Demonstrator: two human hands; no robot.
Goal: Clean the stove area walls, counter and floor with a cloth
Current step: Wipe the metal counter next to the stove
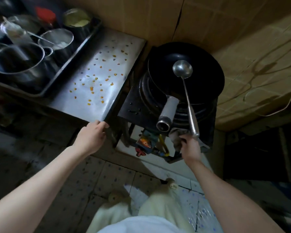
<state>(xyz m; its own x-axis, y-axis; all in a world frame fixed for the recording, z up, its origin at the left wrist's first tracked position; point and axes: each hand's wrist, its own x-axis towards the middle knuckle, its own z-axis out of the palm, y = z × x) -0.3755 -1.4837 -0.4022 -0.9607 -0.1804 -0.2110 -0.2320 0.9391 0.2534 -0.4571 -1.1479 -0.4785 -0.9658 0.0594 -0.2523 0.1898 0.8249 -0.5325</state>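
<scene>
Through the head view, the counter's (94,108) near corner is clasped by the left grip (91,137), fingers curled over its edge. A crumpled cloth (175,134) is grasped by the right grip (190,146) at the stove's (133,105) front edge, just below the ladle (183,68) handle. Yellow kernels (91,88) are scattered over the counter.

Crumpled pale cloth (175,133) bunched at stove (133,105) front edge

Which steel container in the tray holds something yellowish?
The container at the tray's far right corner. The bowl in front holds something white and a spoon; the big pot looks dark inside.
</scene>
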